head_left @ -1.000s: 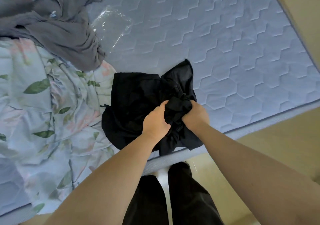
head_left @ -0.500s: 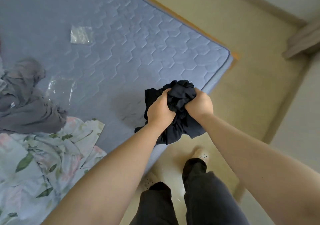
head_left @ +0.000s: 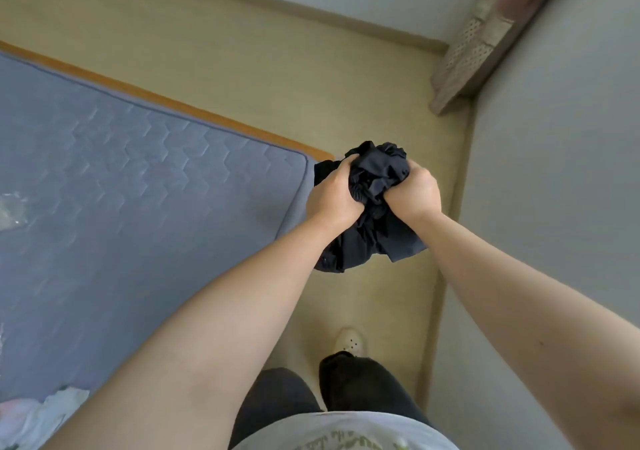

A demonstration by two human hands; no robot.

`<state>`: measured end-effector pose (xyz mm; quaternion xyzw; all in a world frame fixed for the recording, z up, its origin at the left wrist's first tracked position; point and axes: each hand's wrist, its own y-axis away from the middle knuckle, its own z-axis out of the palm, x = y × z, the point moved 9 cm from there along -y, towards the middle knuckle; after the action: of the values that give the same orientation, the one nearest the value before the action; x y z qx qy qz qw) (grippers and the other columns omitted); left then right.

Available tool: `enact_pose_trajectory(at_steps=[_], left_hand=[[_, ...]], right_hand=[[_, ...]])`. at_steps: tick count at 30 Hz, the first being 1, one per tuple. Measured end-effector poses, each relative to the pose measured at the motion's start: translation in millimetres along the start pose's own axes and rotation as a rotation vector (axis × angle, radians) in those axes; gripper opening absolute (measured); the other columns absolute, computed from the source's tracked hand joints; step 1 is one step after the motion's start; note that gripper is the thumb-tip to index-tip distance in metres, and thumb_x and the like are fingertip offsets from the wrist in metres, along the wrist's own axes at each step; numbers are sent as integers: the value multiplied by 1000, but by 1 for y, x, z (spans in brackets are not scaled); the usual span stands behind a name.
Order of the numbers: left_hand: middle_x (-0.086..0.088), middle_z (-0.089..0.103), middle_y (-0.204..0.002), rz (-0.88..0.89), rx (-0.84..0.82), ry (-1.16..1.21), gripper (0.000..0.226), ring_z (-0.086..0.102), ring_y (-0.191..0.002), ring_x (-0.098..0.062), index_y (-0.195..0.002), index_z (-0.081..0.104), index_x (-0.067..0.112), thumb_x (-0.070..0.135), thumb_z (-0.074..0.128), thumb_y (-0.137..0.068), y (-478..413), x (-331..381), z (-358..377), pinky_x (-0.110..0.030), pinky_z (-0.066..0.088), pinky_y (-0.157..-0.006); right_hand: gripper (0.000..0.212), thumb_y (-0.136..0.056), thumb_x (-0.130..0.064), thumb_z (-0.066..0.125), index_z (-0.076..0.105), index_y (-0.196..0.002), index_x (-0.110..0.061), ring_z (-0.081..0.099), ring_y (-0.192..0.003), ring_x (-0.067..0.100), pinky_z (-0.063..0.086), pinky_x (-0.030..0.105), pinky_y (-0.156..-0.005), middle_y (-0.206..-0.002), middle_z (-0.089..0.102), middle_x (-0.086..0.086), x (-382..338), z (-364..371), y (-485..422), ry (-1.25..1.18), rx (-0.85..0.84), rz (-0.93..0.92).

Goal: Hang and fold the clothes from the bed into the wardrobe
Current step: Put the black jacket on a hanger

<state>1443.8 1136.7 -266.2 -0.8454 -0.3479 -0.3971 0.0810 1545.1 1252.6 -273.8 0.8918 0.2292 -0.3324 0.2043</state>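
Observation:
A bunched black garment [head_left: 375, 172] hangs in the air just past the bed's corner, over the floor. My left hand [head_left: 334, 197] grips its left side and my right hand [head_left: 414, 191] grips its right side, fingers curled into the cloth. Loose folds dangle below both wrists. The blue quilted mattress [head_left: 121, 190] fills the left of the view. A corner of the floral sheet [head_left: 38, 418] shows at the bottom left. No wardrobe is in view.
Beige floor [head_left: 277, 79] runs between the bed and a grey wall [head_left: 554, 207] on the right. A curtain's hem [head_left: 464, 48] hangs at the top right. Clear plastic wrap [head_left: 12, 210] lies on the mattress's left edge. My legs and one shoe [head_left: 349, 340] are below.
I lifted the black garment off the mattress and turned right with it; it now hangs beyond the bed corner. The grey clothes and most of the floral sheet have left the view.

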Motion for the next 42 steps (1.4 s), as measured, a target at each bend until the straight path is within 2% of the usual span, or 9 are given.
enact_pose_trajectory(at_steps=[5,12,18,23,25,28,34,38,42], left_hand=[[6,62,-107,-4,-54,-10,59,58,-80,-21,-137,36,34,26,60,-85,-83,45,33,-27,42,-64],[1,63,-105,25,-95,-43,56,61,-92,-28,-136,40,27,18,59,-84,-243,74,42,-27,39,-68],[0,64,-108,-35,-80,2,60,61,-95,-29,-137,40,26,12,59,-81,-411,67,18,-28,40,-70],[1,65,-108,-83,-14,13,61,62,-94,-27,-138,39,26,14,61,-82,-531,57,-31,-27,42,-72],[2,65,-107,-105,7,34,61,63,-95,-26,-137,39,27,15,61,-81,-574,50,-50,-31,48,-77],[2,64,-111,-137,54,41,59,63,-98,-26,-137,39,27,19,61,-82,-637,31,-81,-34,49,-83],[13,61,-112,-255,206,107,55,62,-100,-23,-133,38,34,29,59,-83,-750,-31,-153,-33,47,-85],[16,63,-111,-400,339,186,57,63,-99,-20,-134,38,40,29,58,-82,-792,-74,-212,-34,47,-87],[15,63,-112,-532,489,205,57,63,-98,-19,-134,38,40,29,58,-82,-812,-124,-276,-34,48,-86]], right_hand=[[18,-80,-20,55,57,-97,-16,60,-84,27,52,35,-72,-91,66,3,18,-53,-82,-6,22,37],[16,-80,-20,54,56,-95,-18,59,-82,26,49,32,-68,-89,65,1,4,-72,-229,-6,30,54],[9,-81,-15,53,50,-89,-16,56,-79,28,45,32,-65,-83,59,4,-54,-62,-398,104,-14,49],[5,-84,-15,50,48,-88,-14,52,-74,26,39,29,-62,-70,50,-2,-123,-46,-520,164,-71,-1],[5,-85,-16,49,47,-89,-15,51,-71,25,38,29,-60,-67,47,-7,-151,-34,-565,180,-100,-36],[11,-83,-18,49,51,-93,-16,57,-72,25,40,29,-57,-72,54,-5,-194,-8,-633,199,-170,-99],[15,-81,-21,51,56,-94,-18,58,-79,25,49,36,-68,-85,64,0,-299,67,-760,219,-331,-303],[14,-81,-22,52,56,-94,-18,59,-81,25,50,37,-70,-87,64,1,-373,125,-816,266,-462,-411],[11,-82,-25,52,54,-92,-21,57,-79,24,42,32,-65,-85,62,-2,-456,192,-842,325,-581,-568]])
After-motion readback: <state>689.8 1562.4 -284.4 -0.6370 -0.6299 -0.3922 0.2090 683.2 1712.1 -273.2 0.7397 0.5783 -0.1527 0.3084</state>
